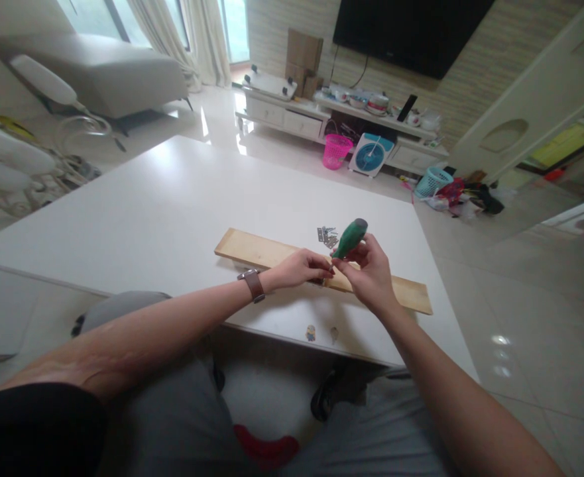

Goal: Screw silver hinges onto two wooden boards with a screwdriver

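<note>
A long wooden plank (pixel 262 252) lies on the white table (pixel 162 212). My right hand (pixel 368 275) is closed round a green-handled screwdriver (pixel 350 238), its handle pointing up and away, its tip down at the plank. My left hand (pixel 301 268), with a brown watch on the wrist, pinches something small right at the screwdriver's tip; I cannot make out what. A small pile of metal hinges (pixel 326 235) lies just beyond the plank, near the screwdriver's handle.
Two small stickers (pixel 311 332) mark the table's near edge. Beyond the table are a pink basket (pixel 336 151), a small blue fan (pixel 370 154), a white TV cabinet (pixel 292 119) and a grey sofa (pixel 97 73). My knees are under the table's near edge.
</note>
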The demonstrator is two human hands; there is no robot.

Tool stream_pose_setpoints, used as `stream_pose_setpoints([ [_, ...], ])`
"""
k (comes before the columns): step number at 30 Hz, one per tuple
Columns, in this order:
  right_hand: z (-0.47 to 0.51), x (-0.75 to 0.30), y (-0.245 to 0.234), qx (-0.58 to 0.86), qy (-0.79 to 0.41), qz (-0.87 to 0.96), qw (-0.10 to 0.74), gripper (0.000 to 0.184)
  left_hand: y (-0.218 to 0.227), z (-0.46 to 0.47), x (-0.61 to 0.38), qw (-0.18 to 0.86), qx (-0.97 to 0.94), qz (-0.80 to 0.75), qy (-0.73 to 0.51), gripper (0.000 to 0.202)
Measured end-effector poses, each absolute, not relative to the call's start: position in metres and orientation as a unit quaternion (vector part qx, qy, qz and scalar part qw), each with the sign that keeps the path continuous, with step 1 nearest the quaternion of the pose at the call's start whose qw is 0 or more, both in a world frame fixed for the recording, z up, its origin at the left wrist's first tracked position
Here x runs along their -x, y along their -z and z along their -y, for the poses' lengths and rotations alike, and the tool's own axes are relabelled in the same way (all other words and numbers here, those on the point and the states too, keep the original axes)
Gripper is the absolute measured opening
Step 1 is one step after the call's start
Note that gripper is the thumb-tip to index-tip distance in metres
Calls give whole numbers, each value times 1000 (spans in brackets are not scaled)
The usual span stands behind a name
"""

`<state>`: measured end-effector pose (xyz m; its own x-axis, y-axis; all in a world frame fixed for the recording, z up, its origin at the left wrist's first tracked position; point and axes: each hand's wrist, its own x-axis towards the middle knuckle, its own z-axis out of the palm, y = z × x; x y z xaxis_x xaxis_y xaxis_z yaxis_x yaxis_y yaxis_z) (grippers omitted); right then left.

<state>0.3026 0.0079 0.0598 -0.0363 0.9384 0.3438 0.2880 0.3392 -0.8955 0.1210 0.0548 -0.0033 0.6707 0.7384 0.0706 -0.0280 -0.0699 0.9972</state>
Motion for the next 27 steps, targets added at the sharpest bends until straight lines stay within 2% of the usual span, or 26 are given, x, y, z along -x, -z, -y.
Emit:
stream_pose_setpoints([
  [4,-7,-303,-61,443,-372,647,497,48,3,-55,-120,627,-663,-267,-311,21],
  [9,-9,-303,-56,478,-328,629,518,51,4,-55,-120,610,-678,-262,-316,22],
  [12,-9,-302,-57,463,-352,623,523,52,6,-56,-121,610,-677,-265,-314,23],
  [17,-7,-302,-59,429,-387,636,512,44,7,-57,-121,613,-678,-259,-311,23],
  [21,-10,-301,-56,464,-357,613,530,53,8,-57,-122,611,-674,-263,-321,22],
  [24,-10,-301,-55,459,-378,602,533,58,8,-57,-121,610,-673,-267,-321,23],
  [27,-7,-300,-56,427,-398,621,523,53,5,-56,-120,624,-667,-260,-313,24],
])
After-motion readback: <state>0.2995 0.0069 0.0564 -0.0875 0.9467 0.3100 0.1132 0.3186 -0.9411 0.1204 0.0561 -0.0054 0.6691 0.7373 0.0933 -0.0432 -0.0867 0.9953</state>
